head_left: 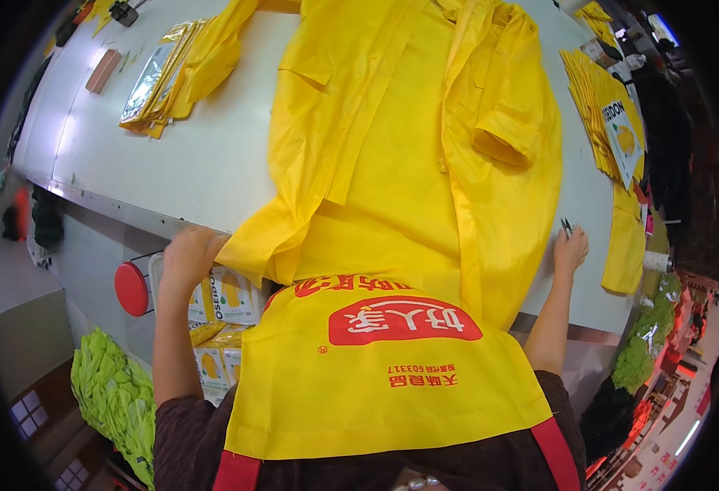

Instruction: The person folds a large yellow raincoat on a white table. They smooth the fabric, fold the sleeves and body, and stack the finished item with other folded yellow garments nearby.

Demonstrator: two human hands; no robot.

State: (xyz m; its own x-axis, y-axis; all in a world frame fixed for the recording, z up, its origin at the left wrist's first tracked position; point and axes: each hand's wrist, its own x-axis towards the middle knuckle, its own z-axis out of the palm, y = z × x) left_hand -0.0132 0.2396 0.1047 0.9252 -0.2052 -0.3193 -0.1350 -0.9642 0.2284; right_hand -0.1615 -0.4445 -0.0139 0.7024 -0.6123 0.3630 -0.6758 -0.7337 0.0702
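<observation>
A yellow raincoat (392, 123) lies spread open on the white table, its lower edge hanging toward me. At the table's near edge, my left hand (191, 258) is closed on the left front corner of the raincoat's hem. My right hand (570, 250) rests on the table just right of the raincoat, apart from it. Its fingers are wrapped round a small dark tool with two points, which looks like thread snips (567, 226). The coat's right sleeve (507, 131) is folded over, its cuff facing me.
Folded yellow garments in clear bags (159, 78) lie at the far left, near a brown block (102, 71). A stack of yellow packs (609, 114) sits at the right edge. Below the table are boxed packs (232, 296), a red round stool (131, 289) and green fabric (114, 393).
</observation>
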